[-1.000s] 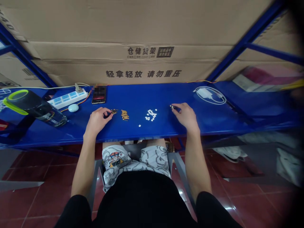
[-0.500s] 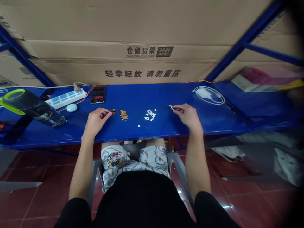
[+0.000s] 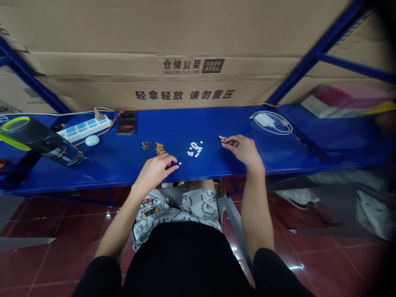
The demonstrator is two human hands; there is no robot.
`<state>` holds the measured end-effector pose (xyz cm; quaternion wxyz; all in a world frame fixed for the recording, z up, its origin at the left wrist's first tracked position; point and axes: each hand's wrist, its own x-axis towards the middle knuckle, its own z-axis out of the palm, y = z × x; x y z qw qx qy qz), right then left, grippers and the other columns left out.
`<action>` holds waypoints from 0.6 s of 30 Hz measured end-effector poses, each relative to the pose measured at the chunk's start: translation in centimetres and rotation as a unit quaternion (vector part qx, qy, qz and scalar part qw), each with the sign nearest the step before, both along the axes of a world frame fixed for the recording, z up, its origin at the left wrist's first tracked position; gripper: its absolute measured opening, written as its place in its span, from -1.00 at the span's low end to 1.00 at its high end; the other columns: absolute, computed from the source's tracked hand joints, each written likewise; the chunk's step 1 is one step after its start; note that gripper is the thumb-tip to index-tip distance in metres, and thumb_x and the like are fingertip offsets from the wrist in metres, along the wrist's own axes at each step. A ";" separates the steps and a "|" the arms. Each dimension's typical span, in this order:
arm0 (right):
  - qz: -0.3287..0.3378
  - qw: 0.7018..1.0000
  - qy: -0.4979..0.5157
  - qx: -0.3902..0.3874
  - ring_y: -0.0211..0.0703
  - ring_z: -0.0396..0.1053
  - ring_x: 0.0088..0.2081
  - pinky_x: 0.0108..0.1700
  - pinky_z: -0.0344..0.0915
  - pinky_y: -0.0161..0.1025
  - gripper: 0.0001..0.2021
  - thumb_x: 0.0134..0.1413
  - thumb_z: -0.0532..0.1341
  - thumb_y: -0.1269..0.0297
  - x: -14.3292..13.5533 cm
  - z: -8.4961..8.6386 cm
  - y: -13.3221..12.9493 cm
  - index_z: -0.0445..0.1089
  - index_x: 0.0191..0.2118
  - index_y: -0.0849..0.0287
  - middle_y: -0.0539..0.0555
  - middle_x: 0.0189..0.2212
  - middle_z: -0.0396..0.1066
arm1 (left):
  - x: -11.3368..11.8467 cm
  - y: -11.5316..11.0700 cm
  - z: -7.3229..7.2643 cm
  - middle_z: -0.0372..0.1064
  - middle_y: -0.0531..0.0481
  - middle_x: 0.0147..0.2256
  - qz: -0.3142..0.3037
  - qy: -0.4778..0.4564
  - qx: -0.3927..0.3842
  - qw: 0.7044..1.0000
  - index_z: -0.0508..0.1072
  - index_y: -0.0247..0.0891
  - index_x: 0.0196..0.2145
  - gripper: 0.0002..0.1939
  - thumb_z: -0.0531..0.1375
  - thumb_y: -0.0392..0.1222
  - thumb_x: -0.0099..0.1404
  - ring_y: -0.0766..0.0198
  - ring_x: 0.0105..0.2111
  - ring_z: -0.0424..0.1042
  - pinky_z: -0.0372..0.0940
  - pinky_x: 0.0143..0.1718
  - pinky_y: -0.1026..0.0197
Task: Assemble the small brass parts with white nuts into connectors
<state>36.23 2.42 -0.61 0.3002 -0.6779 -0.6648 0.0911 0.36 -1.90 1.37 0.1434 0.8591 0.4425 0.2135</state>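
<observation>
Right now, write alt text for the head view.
A person's left hand is by a lone white piece on a blue table; the right hand is at tiny parts. White pieces lie between them, brass-coloured pieces beyond the left hand.

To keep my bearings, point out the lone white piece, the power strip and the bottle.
Lone white piece (image 3: 180, 163): head view, on its visible surface.
Power strip (image 3: 84, 128): head view, middle of its socketed top.
Bottle (image 3: 46, 142): head view, middle of its dark body.
</observation>
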 end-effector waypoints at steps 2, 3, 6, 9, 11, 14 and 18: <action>-0.004 1.000 0.017 -0.001 -0.17 0.36 -0.44 -0.28 0.34 -0.15 -0.77 0.05 0.36 0.10 0.1 -0.1 0.1 0.58 -0.22 0.11 0.07 -0.40 0.47 | 1.0 0.2 -0.5 0.45 0.05 -0.27 0.014 0.004 -0.003 1.000 0.56 -0.15 -0.18 -0.84 0.19 -0.10 0.45 0.32 -0.38 0.41 0.18 -0.38 0.26; -0.005 1.000 0.022 -0.001 -0.17 0.36 -0.44 -0.28 0.34 -0.15 -0.75 0.04 0.37 0.11 0.1 -0.2 0.1 0.58 -0.18 0.11 0.06 -0.40 0.47 | 1.3 0.4 -0.7 0.45 0.05 -0.27 0.019 0.003 -0.004 1.000 0.55 -0.16 -0.21 -0.84 0.19 -0.10 0.45 0.33 -0.39 0.41 0.18 -0.38 0.26; -0.003 1.000 0.018 0.004 -0.17 0.36 -0.43 -0.27 0.34 -0.15 -0.74 0.07 0.35 0.12 0.1 -0.3 0.2 0.59 -0.15 0.10 0.06 -0.39 0.46 | 2.0 0.9 -1.0 0.43 0.06 -0.30 0.031 -0.002 -0.007 0.999 0.55 -0.16 -0.24 -0.85 0.20 -0.11 0.45 0.33 -0.41 0.40 0.17 -0.39 0.25; -0.002 1.000 0.008 0.003 -0.15 0.37 -0.41 -0.27 0.33 -0.13 -0.76 0.11 0.32 0.11 0.1 -0.2 0.2 0.60 -0.17 0.09 0.08 -0.37 0.46 | 2.5 1.5 -1.1 0.43 0.05 -0.32 0.042 0.001 -0.005 0.999 0.55 -0.14 -0.25 -0.85 0.20 -0.11 0.44 0.31 -0.42 0.39 0.14 -0.43 0.24; -0.001 1.000 0.003 0.002 -0.14 0.37 -0.41 -0.27 0.33 -0.13 -0.76 0.11 0.32 0.09 0.0 -0.1 0.1 0.60 -0.20 0.09 0.09 -0.37 0.46 | 3.0 1.8 -1.1 0.42 0.03 -0.33 0.046 0.007 -0.001 0.999 0.55 -0.15 -0.26 -0.85 0.20 -0.11 0.44 0.30 -0.44 0.38 0.12 -0.46 0.22; 0.008 1.000 0.001 0.002 -0.14 0.36 -0.41 -0.27 0.34 -0.14 -0.76 0.10 0.32 0.06 -0.2 0.2 -0.1 0.60 -0.24 0.10 0.09 -0.38 0.46 | 3.7 2.4 -1.3 0.42 0.00 -0.33 0.044 0.007 0.013 0.999 0.54 -0.17 -0.26 -0.84 0.19 -0.12 0.43 0.28 -0.47 0.37 0.13 -0.48 0.20; 0.027 1.000 0.001 -0.015 -0.16 0.36 -0.42 -0.27 0.34 -0.14 -0.77 0.10 0.32 0.05 -0.2 0.6 -0.5 0.60 -0.29 0.08 0.08 -0.37 0.47 | 4.7 2.7 -1.7 0.42 -0.04 -0.34 0.052 0.003 0.022 0.998 0.53 -0.19 -0.24 -0.84 0.16 -0.15 0.45 0.25 -0.46 0.40 0.17 -0.45 0.18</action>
